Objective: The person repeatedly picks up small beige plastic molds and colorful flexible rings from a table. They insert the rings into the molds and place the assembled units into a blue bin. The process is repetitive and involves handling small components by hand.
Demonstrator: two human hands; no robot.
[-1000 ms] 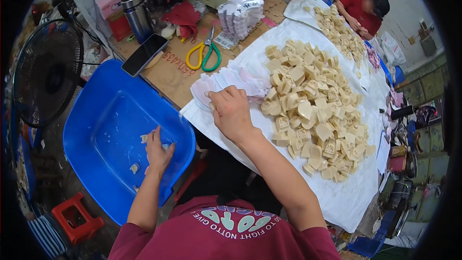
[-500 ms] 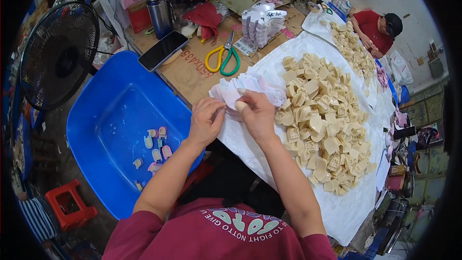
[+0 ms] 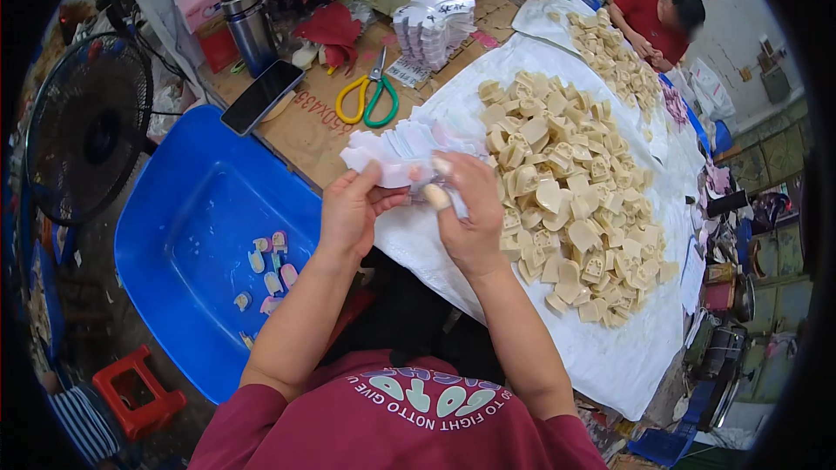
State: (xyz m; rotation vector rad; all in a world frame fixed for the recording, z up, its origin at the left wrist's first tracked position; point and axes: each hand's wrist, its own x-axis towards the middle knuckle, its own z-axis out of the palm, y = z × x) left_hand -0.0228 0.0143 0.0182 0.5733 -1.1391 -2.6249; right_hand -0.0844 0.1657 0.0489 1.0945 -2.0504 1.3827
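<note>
While we lean over the middle of the frame, our left hand pinches a pale pink piece between thumb and fingers, closed on its lower left edge. Our right hand sits just beside it, thumb and forefinger parted, their tips cream-coloured; we cannot tell whether those fingers have hold of anything. The pink piece is near the centre of the frame, just below a loose row of thin pale sheets on the white cloth. Right of centre rises a big heap of cream moulded pieces, bare as far as we can see. In the blue basin, at the left, lie only a few small pieces, some pink, some pale. By that we judge a handful done and most of the heap left. Scissors and a phone rest on the brown surface at the upper left.
</note>
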